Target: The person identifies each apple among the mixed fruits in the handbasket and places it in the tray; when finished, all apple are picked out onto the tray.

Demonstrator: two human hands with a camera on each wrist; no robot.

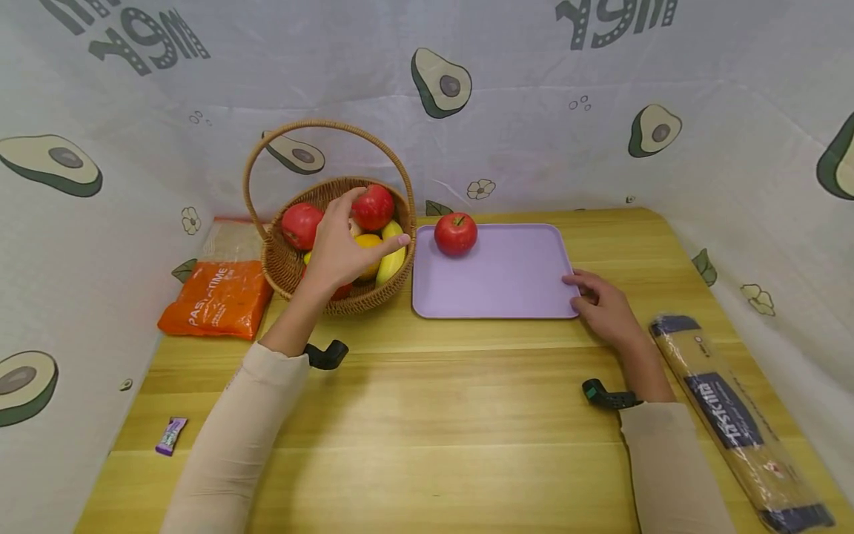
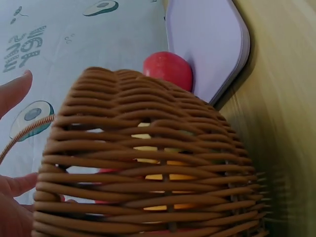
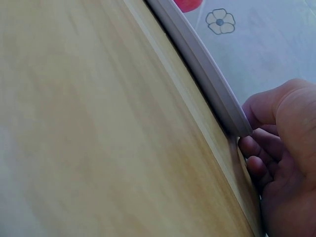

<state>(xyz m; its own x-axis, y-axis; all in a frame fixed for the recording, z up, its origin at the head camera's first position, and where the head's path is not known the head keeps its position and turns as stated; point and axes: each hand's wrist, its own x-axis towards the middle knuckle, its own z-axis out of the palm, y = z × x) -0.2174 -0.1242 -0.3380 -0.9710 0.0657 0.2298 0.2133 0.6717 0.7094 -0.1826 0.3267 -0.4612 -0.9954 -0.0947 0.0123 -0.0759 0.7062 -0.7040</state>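
Observation:
My left hand (image 1: 343, 241) is over the wicker basket (image 1: 367, 302), thumb and fingers spread wide. Its fingertips are beside a red apple (image 1: 373, 208) among the fruit; whether they touch it I cannot tell. Another red apple (image 1: 302, 225), a yellow banana (image 1: 394, 256) and a yellow-orange fruit (image 1: 368, 256) also lie in the basket. In the left wrist view the basket's wall (image 2: 148, 168) hides most of the fruit. My right hand (image 1: 606, 308) pinches the right edge of the lilac tray (image 1: 500, 282), thumb over the rim. One red apple (image 1: 456, 234) sits at the tray's back left.
An orange pasta bag (image 1: 216, 297) lies left of the basket, whose tall handle (image 1: 327, 124) arches above it. A small purple wrapped snack (image 1: 171, 436) lies at the table's left. A long noodle packet (image 1: 734, 415) lies along the right side. Patterned cloth surrounds the table.

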